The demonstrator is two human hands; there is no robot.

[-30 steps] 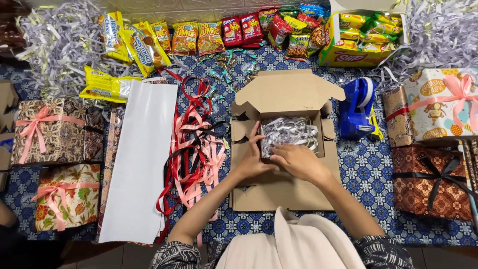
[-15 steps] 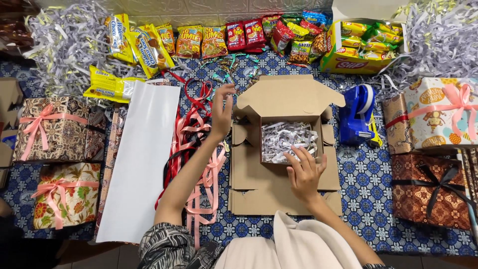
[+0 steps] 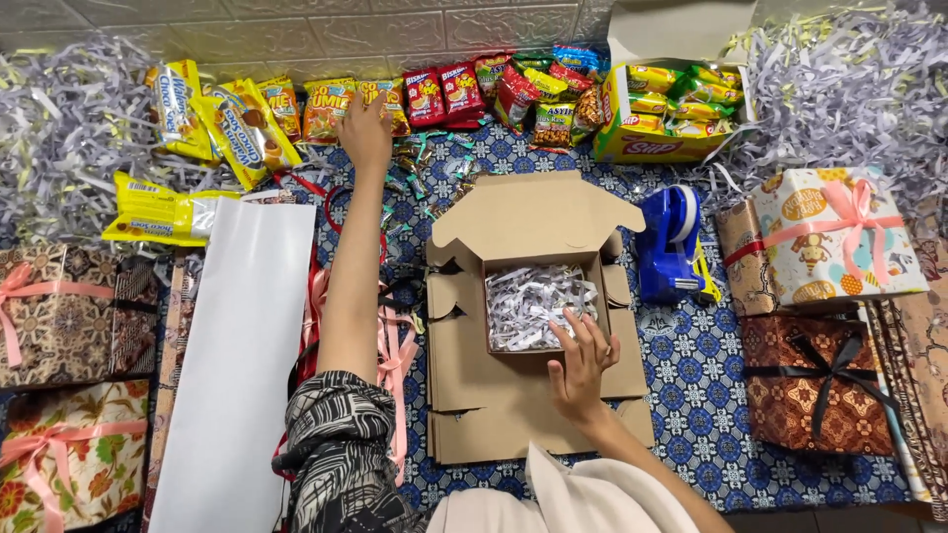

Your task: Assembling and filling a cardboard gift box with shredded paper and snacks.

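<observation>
We see our left hand [image 3: 365, 133] and right hand [image 3: 581, 363] bare, no rings visible; our left sleeve [image 3: 336, 444] is black-and-white patterned fabric, pushed above the elbow; a cream garment [image 3: 568, 498] covers our front.

Bright, even light from above; shadows are soft and short, focus is sharp, edges bend slightly.

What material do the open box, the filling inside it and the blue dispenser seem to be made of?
The open box looks like plain brown cardboard, matte, with die-cut flaps. The filling looks like shredded white paper in thin crinkled strips. The blue dispenser seems to be moulded plastic, since its surface is smooth and glossy.
</observation>
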